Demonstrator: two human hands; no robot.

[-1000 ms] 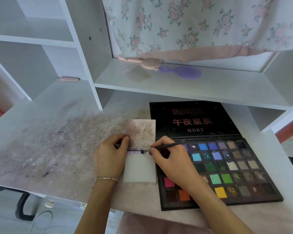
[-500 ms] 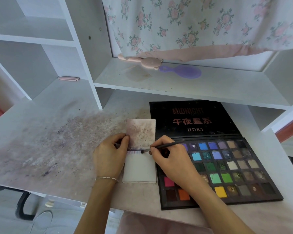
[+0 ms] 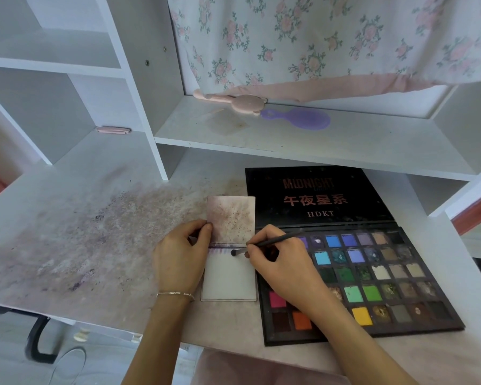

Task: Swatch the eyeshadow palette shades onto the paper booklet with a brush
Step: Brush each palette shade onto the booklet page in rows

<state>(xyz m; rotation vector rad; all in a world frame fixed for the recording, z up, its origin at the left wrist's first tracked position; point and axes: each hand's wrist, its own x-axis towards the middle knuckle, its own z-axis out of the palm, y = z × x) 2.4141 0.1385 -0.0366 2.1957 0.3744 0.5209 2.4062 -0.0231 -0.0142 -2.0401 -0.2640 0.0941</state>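
A small paper booklet lies open on the desk, its stained upper page flipped up and a white lower page bearing purple streaks along its top edge. My left hand pinches the booklet's left edge near the fold. My right hand grips a thin dark brush like a pen, its tip touching the top of the white page. To the right lies the open black eyeshadow palette with many coloured pans, partly covered by my right hand.
The desk is smeared with purple powder to the left of the booklet. A white shelf above holds a pink brush and a purple hairbrush. Floral cloth hangs behind. A pink clip lies at back left.
The brush tip has shifted slightly to the right along the top of the white page. Both hands otherwise hold their places.
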